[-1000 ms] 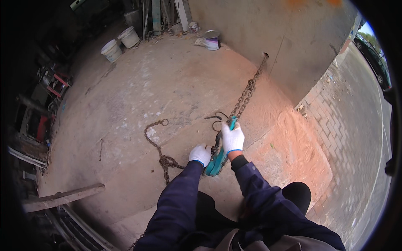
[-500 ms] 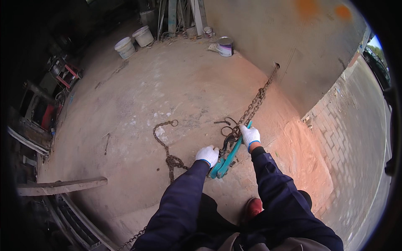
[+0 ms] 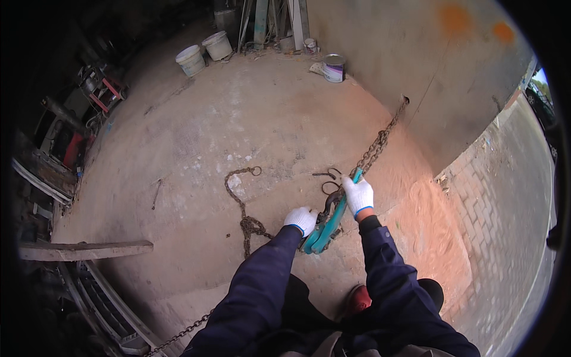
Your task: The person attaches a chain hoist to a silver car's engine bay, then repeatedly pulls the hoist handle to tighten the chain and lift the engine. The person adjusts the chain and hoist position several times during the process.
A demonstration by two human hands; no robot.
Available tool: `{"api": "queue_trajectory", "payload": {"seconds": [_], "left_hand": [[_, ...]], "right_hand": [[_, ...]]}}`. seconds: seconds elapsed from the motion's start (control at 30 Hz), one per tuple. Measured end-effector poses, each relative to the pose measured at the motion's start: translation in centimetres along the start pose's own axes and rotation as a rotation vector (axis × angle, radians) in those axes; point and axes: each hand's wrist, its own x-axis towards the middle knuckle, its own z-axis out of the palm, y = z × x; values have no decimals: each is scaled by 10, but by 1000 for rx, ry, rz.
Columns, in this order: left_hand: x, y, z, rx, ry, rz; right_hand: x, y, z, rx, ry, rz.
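A teal lever hoist [image 3: 331,227] with a long handle lies slanted in front of my feet. My right hand [image 3: 358,195], in a white knitted glove, is closed round the upper end of its handle. Beside the hoist's dark hook [image 3: 331,202] my left hand [image 3: 301,219], gloved alike, is closed; its fingertips are turned away and what they grip is hidden. From the hook area a rusty doubled chain [image 3: 376,147] stretches up to a hole in the wall. Another chain [image 3: 252,225], knotted in the middle, lies left of my left hand and ends in a ring.
White buckets [image 3: 190,61] and a paint can [image 3: 333,68] stand at the back. A wooden beam [image 3: 86,250] juts in from the left above metal rails. Reddish dust [image 3: 425,220] covers the floor at right, beside paving bricks [image 3: 476,208]. A chain [image 3: 184,333] runs at lower left.
The view has shifted, so the room sits further right. The hoist's handle and body appear closer together. Both hands stay closed in about the same places on and beside the hoist.
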Motion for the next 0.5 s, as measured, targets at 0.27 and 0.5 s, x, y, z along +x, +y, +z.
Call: {"api": "queue_trajectory", "payload": {"seconds": [0.27, 0.5], "left_hand": [[-14, 14, -22, -167, 46, -176], [5, -14, 13, -346, -25, -2]], "right_hand": [[-82, -37, 44, 212, 52, -217], [-131, -63, 45, -168, -277, -583]]}}
